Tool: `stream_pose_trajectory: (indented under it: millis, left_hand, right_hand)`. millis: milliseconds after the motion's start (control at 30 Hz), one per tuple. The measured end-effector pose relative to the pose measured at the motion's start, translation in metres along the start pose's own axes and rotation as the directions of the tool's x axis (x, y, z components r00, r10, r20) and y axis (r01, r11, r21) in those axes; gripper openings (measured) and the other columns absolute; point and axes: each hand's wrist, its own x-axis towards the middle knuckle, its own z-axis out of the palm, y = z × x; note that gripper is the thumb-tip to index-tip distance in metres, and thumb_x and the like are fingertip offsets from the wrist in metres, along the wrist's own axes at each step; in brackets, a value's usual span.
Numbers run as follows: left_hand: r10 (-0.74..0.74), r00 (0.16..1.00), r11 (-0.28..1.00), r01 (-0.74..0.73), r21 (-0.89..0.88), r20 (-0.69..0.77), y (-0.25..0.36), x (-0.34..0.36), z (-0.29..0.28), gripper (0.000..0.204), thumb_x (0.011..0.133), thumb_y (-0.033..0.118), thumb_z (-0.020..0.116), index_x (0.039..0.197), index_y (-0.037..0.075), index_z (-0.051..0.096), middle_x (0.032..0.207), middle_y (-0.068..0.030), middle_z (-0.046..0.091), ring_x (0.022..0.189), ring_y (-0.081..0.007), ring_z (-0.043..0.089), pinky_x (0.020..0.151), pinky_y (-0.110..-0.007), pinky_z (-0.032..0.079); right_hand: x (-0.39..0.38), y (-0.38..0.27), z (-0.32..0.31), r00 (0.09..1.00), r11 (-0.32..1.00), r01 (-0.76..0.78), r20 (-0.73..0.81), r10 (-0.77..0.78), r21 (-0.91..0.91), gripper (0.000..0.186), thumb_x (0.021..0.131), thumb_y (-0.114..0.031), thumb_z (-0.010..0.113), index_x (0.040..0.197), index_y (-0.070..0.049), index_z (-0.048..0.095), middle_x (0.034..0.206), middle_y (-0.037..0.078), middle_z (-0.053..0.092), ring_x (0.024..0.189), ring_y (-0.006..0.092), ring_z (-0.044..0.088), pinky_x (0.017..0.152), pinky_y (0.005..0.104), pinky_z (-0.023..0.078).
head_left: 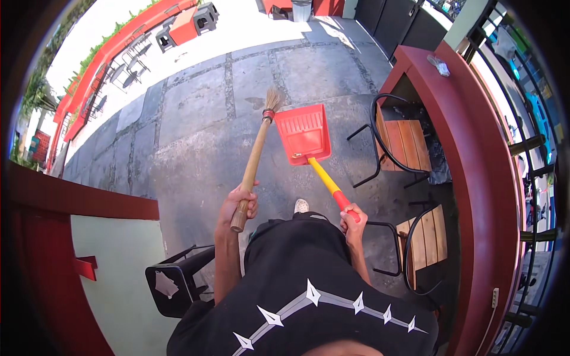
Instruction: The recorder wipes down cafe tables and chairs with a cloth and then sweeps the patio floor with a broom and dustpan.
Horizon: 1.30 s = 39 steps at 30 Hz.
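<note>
My left hand [240, 205] is wrapped round the wooden handle of a broom [255, 153], close to its lower end. The broom slants up and away, and its stiff bristles fan out just left of a red dustpan [305, 135]. A yellow and red handle joins the dustpan to my right hand [354, 218], whose fingers close on the red grip. Inside the pan, near the handle joint, lies a small pale bit of debris [297, 155]. Whether the bristles touch the concrete floor [196, 154] cannot be told.
Two wooden-slat chairs [405, 145] with black metal frames stand at the right beside a low red wall [460, 136]. Near my left side is a black stool [173, 288] with a pale scrap on it. More tables and chairs [129, 70] line the far left.
</note>
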Motion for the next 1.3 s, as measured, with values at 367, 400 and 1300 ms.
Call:
stream_pose_trajectory:
  millis: [367,400,1300]
  left_hand:
    - [0.219,0.975,0.951,-0.224,0.213,0.046,0.124,0.199,0.11,0.052,0.071,0.001,0.049,0.122,-0.001,0.038,0.058,-0.0051,0.044,0.04,-0.0118,0.044,0.034,-0.025,0.038]
    - [0.233,0.971,0.942,-0.239,0.237,0.053,0.129,0.222,0.118,0.052,0.07,0.0,0.049,0.121,-0.001,0.038,0.059,-0.0051,0.045,0.041,-0.0114,0.045,0.035,-0.025,0.039]
    - [-0.18,0.981,0.933,0.191,-0.304,0.066,0.252,0.675,0.207,0.034,0.076,0.008,0.05,0.108,0.001,0.044,0.058,-0.0037,0.043,0.044,-0.0139,0.041,0.045,-0.028,0.035]
  right_hand:
    - [0.185,-0.059,0.012,0.999,0.992,0.044,-0.008,-0.046,-0.116,0.008,0.072,-0.011,0.06,0.072,-0.005,0.055,0.059,-0.003,0.047,0.05,0.0048,0.043,0.045,0.0203,0.032]
    - [0.205,-0.063,0.016,0.998,0.993,0.066,0.01,-0.066,-0.099,0.008,0.072,-0.011,0.06,0.072,-0.005,0.055,0.059,-0.002,0.048,0.05,0.0047,0.043,0.046,0.0201,0.032]
    - [0.746,-0.136,-0.003,0.984,0.971,-0.017,-0.179,-0.027,-0.238,0.009,0.072,-0.005,0.058,0.068,-0.008,0.05,0.046,-0.003,0.039,0.032,0.0049,0.035,0.031,0.0196,0.025]
